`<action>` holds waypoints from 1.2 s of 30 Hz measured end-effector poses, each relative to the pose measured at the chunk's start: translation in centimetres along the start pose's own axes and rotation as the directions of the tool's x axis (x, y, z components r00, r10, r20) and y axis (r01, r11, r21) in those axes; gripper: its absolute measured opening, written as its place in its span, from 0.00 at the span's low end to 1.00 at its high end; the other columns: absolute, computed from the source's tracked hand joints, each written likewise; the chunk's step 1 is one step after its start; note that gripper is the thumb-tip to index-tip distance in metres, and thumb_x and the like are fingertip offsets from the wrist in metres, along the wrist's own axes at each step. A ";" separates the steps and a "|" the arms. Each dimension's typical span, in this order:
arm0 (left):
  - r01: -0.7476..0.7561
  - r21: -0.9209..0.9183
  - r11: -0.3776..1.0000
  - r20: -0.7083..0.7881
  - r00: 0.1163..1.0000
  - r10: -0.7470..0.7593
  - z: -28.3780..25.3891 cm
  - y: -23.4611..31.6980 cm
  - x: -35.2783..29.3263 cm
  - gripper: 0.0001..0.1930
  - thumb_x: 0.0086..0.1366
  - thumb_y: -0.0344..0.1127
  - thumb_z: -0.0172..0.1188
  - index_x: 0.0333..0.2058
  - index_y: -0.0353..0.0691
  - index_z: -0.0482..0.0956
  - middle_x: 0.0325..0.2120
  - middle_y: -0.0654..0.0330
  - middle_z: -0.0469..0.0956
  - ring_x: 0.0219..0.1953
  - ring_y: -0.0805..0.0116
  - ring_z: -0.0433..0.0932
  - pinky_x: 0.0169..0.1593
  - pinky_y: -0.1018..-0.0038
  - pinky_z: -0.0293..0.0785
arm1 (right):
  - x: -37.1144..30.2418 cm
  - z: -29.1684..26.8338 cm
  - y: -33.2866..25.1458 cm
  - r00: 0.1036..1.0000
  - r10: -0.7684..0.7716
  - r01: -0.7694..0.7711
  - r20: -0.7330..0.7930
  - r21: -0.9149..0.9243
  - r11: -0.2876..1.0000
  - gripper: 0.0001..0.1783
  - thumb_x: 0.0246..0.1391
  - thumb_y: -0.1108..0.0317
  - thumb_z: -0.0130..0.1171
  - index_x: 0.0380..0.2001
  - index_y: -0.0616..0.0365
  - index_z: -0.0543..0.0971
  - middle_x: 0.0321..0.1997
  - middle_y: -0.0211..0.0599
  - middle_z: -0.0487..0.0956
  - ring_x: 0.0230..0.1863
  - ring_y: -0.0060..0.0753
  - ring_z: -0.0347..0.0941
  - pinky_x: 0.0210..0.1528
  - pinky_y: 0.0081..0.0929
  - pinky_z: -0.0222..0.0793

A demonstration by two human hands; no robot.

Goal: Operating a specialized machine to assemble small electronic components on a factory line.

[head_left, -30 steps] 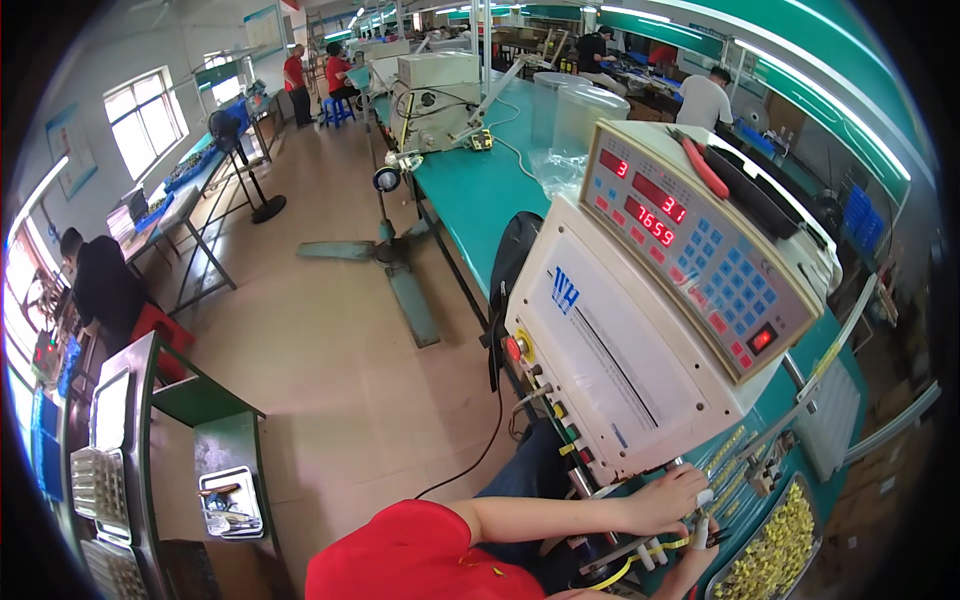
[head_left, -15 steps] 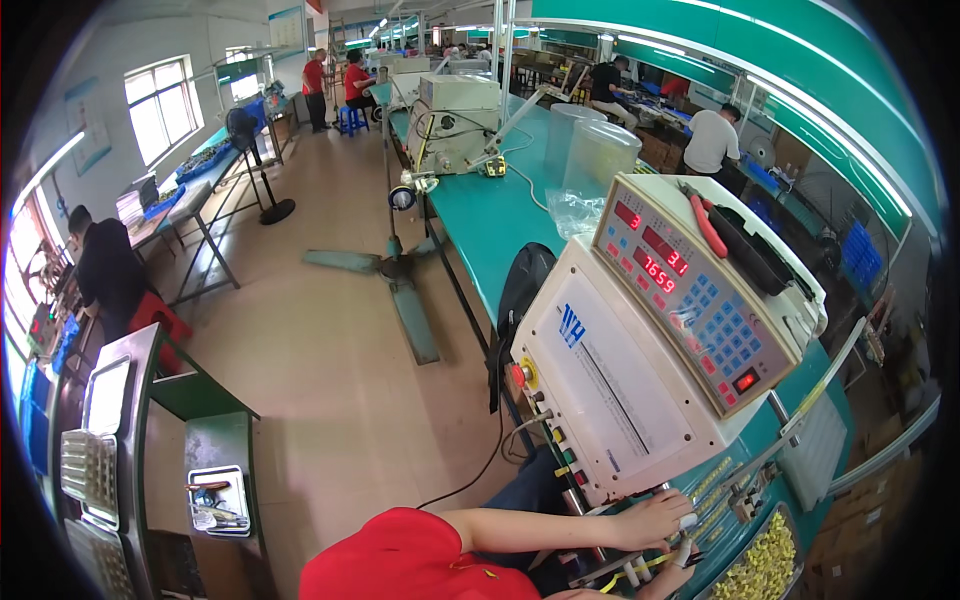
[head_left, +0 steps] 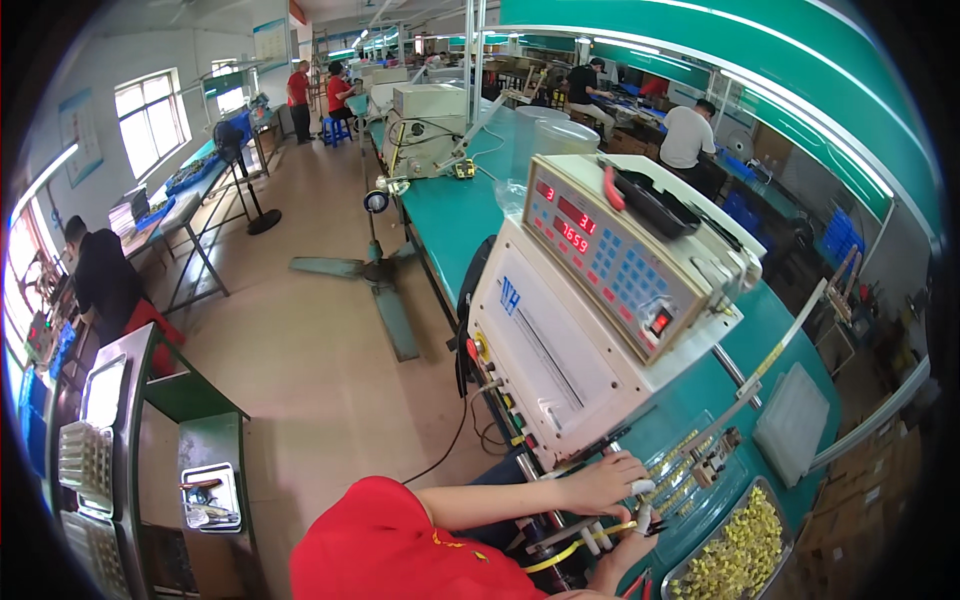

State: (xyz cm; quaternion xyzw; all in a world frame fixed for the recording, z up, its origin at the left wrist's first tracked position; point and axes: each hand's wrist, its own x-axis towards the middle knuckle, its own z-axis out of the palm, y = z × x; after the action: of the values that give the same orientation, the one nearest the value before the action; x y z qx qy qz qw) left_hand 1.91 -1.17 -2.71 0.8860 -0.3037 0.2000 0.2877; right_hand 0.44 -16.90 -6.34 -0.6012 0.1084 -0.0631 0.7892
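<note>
My left hand [head_left: 605, 484] reaches across from the left, just in front of the white winding machine [head_left: 545, 345]. Its fingers bend down at the machine's lower edge, and a white wrap covers one fingertip. Below it, my right hand [head_left: 624, 552] is closed, thumb and fingers pinched together, with a white wrap on a finger and a small dark tip poking out. What either hand grips is too small to make out. A yellow strip [head_left: 560, 556] runs beside pale rods under my hands. Red-handled pliers [head_left: 640, 584] lie partly visible by my right wrist.
A metal tray [head_left: 745, 540] of small yellow parts sits at the right. Behind my hands is a clear tray [head_left: 684, 462] with rows of yellow parts. A control box [head_left: 610, 255] tops the machine. A green shelf [head_left: 205, 400] stands left, and a fan [head_left: 378, 272] stands on the floor.
The view has shifted, so the machine and parts tray sit further left and my hands appear higher. Both hands remain close together at the machine's lower edge.
</note>
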 end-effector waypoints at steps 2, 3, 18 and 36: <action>-0.025 0.046 0.999 0.020 1.000 0.024 -0.1 0.0 0.0 0.39 0.56 0.67 0.48 0.55 0.39 0.69 0.48 0.52 0.69 0.56 0.54 0.66 0.61 0.58 0.56 | 0.5 -0.8 0.4 0.998 0.022 -0.023 0.062 0.010 1.000 0.11 0.61 0.62 0.58 0.35 0.59 0.73 0.28 0.25 0.69 0.27 0.16 0.64 0.28 0.18 0.63; -0.047 0.083 0.995 -0.005 0.999 0.048 0.2 -0.4 0.0 0.39 0.57 0.67 0.47 0.55 0.39 0.69 0.48 0.52 0.70 0.54 0.53 0.67 0.60 0.58 0.57 | 0.6 -0.5 0.4 0.999 0.022 -0.024 0.043 0.038 0.999 0.10 0.61 0.63 0.59 0.34 0.59 0.73 0.27 0.24 0.68 0.26 0.15 0.64 0.27 0.17 0.62; -0.051 0.225 0.973 -0.082 0.994 0.072 1.4 -0.8 -0.2 0.37 0.62 0.68 0.39 0.52 0.41 0.74 0.45 0.56 0.72 0.51 0.56 0.69 0.57 0.60 0.60 | 0.6 -0.1 0.7 0.989 0.022 -0.049 0.148 0.186 0.981 0.11 0.60 0.65 0.59 0.28 0.54 0.69 0.21 0.21 0.66 0.18 0.11 0.55 0.19 0.15 0.48; -0.080 0.288 0.954 -0.113 0.987 0.117 1.3 -0.7 0.5 0.28 0.54 0.55 0.62 0.49 0.42 0.75 0.41 0.58 0.72 0.46 0.59 0.71 0.55 0.63 0.64 | 3.0 -8.2 -4.9 0.899 -0.254 0.293 -0.357 0.058 0.954 0.12 0.64 0.65 0.52 0.26 0.51 0.66 0.22 0.20 0.58 0.19 0.12 0.49 0.19 0.15 0.44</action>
State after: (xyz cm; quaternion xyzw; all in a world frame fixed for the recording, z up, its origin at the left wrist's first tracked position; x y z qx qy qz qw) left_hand 2.98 -1.82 -3.69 0.8870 -0.2968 0.3120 0.1669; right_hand 1.45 -26.58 -3.98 -0.5456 0.1562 -0.2838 0.7729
